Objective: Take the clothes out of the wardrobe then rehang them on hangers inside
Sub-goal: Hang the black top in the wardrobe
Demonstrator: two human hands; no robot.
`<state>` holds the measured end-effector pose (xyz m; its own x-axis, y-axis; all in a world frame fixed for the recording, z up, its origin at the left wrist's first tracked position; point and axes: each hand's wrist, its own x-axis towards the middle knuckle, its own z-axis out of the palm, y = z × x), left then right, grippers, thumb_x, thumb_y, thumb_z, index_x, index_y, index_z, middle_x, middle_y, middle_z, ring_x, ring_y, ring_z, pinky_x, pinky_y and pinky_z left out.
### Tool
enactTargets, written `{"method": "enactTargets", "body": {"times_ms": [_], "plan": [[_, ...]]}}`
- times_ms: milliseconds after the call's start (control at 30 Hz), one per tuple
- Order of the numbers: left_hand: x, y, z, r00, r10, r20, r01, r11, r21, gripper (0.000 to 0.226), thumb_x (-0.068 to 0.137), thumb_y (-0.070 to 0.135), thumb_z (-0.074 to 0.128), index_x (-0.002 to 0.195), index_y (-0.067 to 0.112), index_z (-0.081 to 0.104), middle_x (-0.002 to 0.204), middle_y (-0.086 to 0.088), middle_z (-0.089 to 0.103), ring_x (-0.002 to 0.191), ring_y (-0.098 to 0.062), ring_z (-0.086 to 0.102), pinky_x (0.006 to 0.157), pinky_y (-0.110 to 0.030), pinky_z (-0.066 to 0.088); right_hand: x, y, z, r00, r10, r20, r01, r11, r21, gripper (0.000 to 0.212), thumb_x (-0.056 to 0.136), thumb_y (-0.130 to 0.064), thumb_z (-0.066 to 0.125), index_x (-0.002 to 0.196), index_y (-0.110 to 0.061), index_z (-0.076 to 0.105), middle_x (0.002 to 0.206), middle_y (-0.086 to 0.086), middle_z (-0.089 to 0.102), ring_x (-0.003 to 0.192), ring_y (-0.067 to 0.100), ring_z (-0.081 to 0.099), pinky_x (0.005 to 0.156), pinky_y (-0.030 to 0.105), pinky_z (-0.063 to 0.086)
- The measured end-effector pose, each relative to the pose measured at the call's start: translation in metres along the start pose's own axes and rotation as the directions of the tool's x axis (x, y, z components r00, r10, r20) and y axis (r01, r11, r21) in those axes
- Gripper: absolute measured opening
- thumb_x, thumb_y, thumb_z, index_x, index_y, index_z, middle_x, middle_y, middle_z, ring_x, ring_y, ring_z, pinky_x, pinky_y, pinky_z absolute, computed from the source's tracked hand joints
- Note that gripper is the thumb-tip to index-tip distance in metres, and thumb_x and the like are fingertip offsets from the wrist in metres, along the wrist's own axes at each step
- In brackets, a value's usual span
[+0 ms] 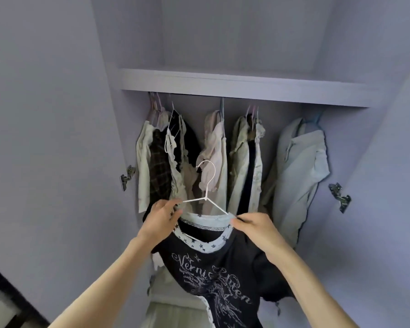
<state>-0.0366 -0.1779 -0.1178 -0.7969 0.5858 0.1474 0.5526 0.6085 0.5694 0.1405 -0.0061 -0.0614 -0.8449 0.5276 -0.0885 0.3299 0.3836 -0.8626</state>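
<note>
Head view: both hands [162, 220] [258, 229] hold black shirt [223, 268], print "Verni…".

My shirt [213, 275] is running off the bottom edge, its print too small for reading. The hanger [207, 197] arms are hiding under my left hand [162, 221] and the collar. The shelf [234, 87] is covering the rail.
</note>
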Motion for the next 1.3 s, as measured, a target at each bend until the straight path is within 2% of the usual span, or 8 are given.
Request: {"method": "enactTargets", "body": {"times_ms": [133,300,400,600,800,1033,1167,1300], "plan": [[0.029,0.003,0.006,0.983,0.032,-0.178,-0.015,0.995,0.095,0.033,0.094,0.042,0.046,0.118,0.024,0.058,0.11,-0.004,0.052,0.104,-0.025,0.049,0.087,-0.04,0.045,0.02,0.009,-0.013,0.998,0.049,0.047,-0.057,0.98,0.191,0.017,0.087,-0.02,0.063,0.086,-0.007,0.073,0.107,0.024,0.063,0.102,0.032,0.061,0.084,0.03,0.045],[0.07,0.016,0.018,0.956,-0.031,-0.292,0.051,0.997,0.06,0.029,0.096,0.041,0.041,0.106,0.021,0.059,0.106,-0.001,0.05,0.104,-0.021,0.045,0.068,-0.033,0.041,0.055,0.015,-0.034,0.969,-0.088,0.232,0.041,0.979,0.2,0.018,0.09,-0.018,0.058,0.091,-0.009,0.073,0.085,0.006,0.071,0.077,0.011,0.061,0.076,0.023,0.044],[0.095,0.024,0.024,0.94,0.0,-0.342,0.018,0.999,0.05,0.03,0.095,0.038,0.041,0.104,0.016,0.059,0.104,-0.003,0.05,0.098,-0.021,0.045,0.062,-0.032,0.038,0.075,0.02,-0.047,0.963,-0.119,0.243,0.096,0.99,0.103,0.025,0.089,-0.026,0.059,0.077,-0.005,0.065,0.063,-0.009,0.059,0.065,0.002,0.049,0.068,0.017,0.037],[0.133,0.033,0.03,0.927,0.067,-0.37,-0.082,0.996,-0.025,0.029,0.093,0.031,0.051,0.108,0.012,0.065,0.107,-0.006,0.058,0.09,-0.02,0.055,0.079,-0.032,0.046,0.105,0.028,-0.046,0.957,-0.261,0.13,0.268,0.963,-0.039,0.02,0.093,-0.024,0.053,0.073,-0.024,0.052,0.062,-0.016,0.054,0.058,-0.004,0.045,0.06,0.014,0.034],[0.158,0.02,0.014,0.936,0.21,-0.281,-0.18,0.975,0.129,0.06,0.091,0.055,0.035,0.13,0.013,0.051,0.132,-0.013,0.049,0.124,-0.031,0.044,0.104,-0.045,0.039,0.133,0.017,-0.025,0.947,-0.319,0.03,0.32,0.947,-0.014,0.021,0.094,-0.023,0.052,0.074,-0.023,0.048,0.059,-0.009,0.045,0.051,0.002,0.039,0.054,0.014,0.031],[0.201,0.035,-0.065,0.76,0.484,-0.434,-0.313,0.858,0.408,0.043,0.094,0.027,0.041,0.134,0.014,0.044,0.141,-0.017,0.039,0.136,-0.033,0.03,0.106,-0.058,0.031,0.19,-0.026,0.008,0.949,-0.264,-0.17,0.281,0.956,0.085,0.017,0.096,-0.021,0.048,0.087,-0.009,0.055,0.06,-0.007,0.043,0.046,0.003,0.038,0.048,0.014,0.033],[0.235,0.058,-0.113,0.653,0.584,-0.483,-0.319,0.79,0.523,0.048,0.094,0.023,0.04,0.141,0.016,0.034,0.149,-0.019,0.026,0.14,-0.036,0.016,0.112,-0.053,0.014,0.236,-0.069,0.025,0.941,-0.263,-0.213,0.294,0.947,0.128,0.025,0.097,-0.017,0.047,0.072,-0.016,0.046,0.055,-0.006,0.039,0.04,0.006,0.034,0.043,0.016,0.03],[0.265,0.067,-0.146,0.666,0.563,-0.49,-0.256,0.788,0.56,0.054,0.095,0.032,0.031,0.147,0.021,0.019,0.154,-0.018,0.013,0.142,-0.037,0.006,0.113,-0.049,0.005,0.286,-0.1,0.032,0.919,-0.259,-0.298,0.306,0.944,0.122,0.022,0.098,-0.019,0.045,0.076,-0.014,0.047,0.056,-0.003,0.041,0.047,0.009,0.036,0.045,0.017,0.032]]}}
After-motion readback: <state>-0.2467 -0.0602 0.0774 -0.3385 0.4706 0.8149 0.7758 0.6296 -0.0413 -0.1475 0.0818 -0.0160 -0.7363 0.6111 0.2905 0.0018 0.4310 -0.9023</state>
